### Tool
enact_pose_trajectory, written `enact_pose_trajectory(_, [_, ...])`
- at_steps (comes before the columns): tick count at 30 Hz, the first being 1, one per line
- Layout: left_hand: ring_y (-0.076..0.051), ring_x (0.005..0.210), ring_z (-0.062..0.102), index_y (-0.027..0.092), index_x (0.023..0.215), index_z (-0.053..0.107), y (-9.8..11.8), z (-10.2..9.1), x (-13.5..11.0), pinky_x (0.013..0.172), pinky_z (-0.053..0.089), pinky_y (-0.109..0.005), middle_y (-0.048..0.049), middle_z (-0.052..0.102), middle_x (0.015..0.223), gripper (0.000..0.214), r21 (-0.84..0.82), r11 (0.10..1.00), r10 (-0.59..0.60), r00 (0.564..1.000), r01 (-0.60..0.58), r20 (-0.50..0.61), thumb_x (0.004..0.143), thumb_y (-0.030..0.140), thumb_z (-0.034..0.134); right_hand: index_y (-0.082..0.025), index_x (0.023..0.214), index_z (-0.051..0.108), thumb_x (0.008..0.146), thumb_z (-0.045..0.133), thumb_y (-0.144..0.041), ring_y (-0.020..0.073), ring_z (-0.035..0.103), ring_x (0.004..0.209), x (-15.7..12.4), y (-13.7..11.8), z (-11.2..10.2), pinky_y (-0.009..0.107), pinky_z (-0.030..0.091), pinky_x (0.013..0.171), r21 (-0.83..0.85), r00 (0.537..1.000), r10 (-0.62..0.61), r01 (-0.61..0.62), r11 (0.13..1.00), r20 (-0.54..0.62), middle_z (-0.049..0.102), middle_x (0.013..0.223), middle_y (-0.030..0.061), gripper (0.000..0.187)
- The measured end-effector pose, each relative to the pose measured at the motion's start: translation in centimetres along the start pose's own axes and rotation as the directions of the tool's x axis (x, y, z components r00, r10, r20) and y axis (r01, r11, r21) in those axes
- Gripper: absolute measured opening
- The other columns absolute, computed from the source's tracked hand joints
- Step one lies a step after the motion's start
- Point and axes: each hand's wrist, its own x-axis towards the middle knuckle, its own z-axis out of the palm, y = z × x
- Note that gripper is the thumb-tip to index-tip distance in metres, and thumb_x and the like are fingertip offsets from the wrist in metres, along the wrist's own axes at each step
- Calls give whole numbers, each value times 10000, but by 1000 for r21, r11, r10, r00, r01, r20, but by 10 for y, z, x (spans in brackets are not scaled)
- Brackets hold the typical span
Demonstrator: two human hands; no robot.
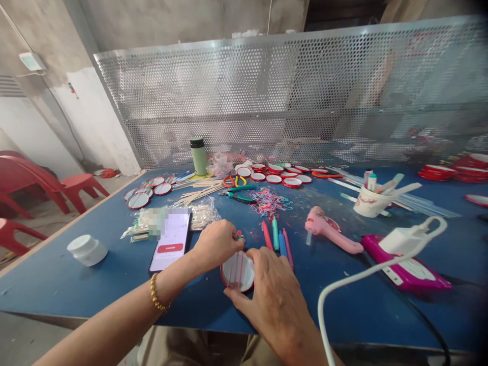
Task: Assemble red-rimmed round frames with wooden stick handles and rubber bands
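In front of me a round red-rimmed lid (237, 272) with a white inside lies on the blue table, with thin reddish strips running across it. My right hand (276, 297) grips it from the right, thumb at the near edge and fingers at the far edge. My left hand (219, 241) is closed in a pinch at the lid's far edge. At its fingertips shows a small red and green piece (240, 234), partly hidden by the fingers. Just beyond the right hand lie several coloured pens (275, 234). A phone (171, 241) lies left of my left hand.
A pink glue gun (331, 231), a magenta power strip (409, 269) with a white charger and cable, and a paper cup (369, 202) of pens stand right. Farther back are pliers (240, 197), coloured loops (269, 202), more lids (292, 182) and a green bottle (199, 158). A white jar (87, 250) stands left.
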Motion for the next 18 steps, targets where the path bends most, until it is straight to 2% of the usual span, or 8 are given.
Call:
enact_pose_trajectory(4, [-111,532,413,154,574,653,-7,2,0,528,273,-255,2,517,518,316,-154,988,-6,1000,9,18,764,402,603,-194,905,510,497,932,-378,268,632,748,-1,1,2,419,498,672,-4,1000,-8,8,1000,-3,631,824,43,615])
enact_pose_trajectory(8, [-90,500,376,136,551,618,-12,2,-1,491,250,-239,25,462,482,370,-322,946,-5,998,25,63,779,428,605,-195,926,505,497,929,-373,269,627,750,-1,0,3,419,505,667,-16,1000,-7,7,1000,-3,628,832,46,629])
enact_pose_trajectory(11, [-91,464,410,129,596,624,-14,0,-3,453,279,-219,23,478,477,368,-492,863,-38,985,116,166,822,406,536,-189,957,500,504,924,-368,271,625,766,-1,0,3,424,510,678,-7,1000,-7,7,1000,2,627,854,53,645])
enact_pose_trajectory(14, [-98,471,465,118,687,656,-16,-3,-6,448,368,-210,17,528,526,267,-626,748,-54,961,220,272,803,324,534,-186,981,496,518,915,-356,273,626,781,-1,0,4,421,509,680,7,1000,-5,5,1000,5,625,872,56,647])
enact_pose_trajectory(18, [-96,498,493,111,704,649,-18,-11,-12,478,426,-208,15,538,543,226,-718,656,12,948,232,318,767,320,594,-185,1002,494,552,892,-358,275,634,799,-2,0,4,420,498,693,16,1000,1,-1,1000,6,628,885,59,625])
